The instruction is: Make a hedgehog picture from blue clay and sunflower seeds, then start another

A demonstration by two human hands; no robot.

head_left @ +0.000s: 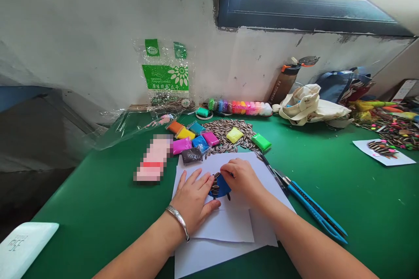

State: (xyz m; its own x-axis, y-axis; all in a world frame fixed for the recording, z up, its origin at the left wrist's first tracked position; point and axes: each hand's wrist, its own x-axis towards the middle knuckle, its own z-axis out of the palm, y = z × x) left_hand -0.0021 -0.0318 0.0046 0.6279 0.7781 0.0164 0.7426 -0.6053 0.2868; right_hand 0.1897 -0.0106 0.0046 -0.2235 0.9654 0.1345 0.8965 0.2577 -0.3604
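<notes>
My left hand [195, 198] lies flat with fingers spread on a white sheet of paper [225, 229], a silver bracelet on its wrist. Its fingertips touch a blue clay shape [223, 187] stuck to the sheet. Striped sunflower seeds [215, 186] sit in rows on the shape's left side. My right hand [240, 178] is closed in a pinch over the shape's upper edge, with a sunflower seed [217, 175] at its fingertips; the tips are partly hidden. One dark seed [229, 196] sticks out below the blue shape. More white paper lies underneath.
Behind the paper lie a pile of sunflower seeds [225, 128] and several clay packets [181, 145]. Blue-handled tweezers [317, 211] and a black pen [270, 165] lie at right. Farther back are a seed bag [166, 78], a bottle [284, 85], a cloth bag [304, 107] and a decorated card [381, 159].
</notes>
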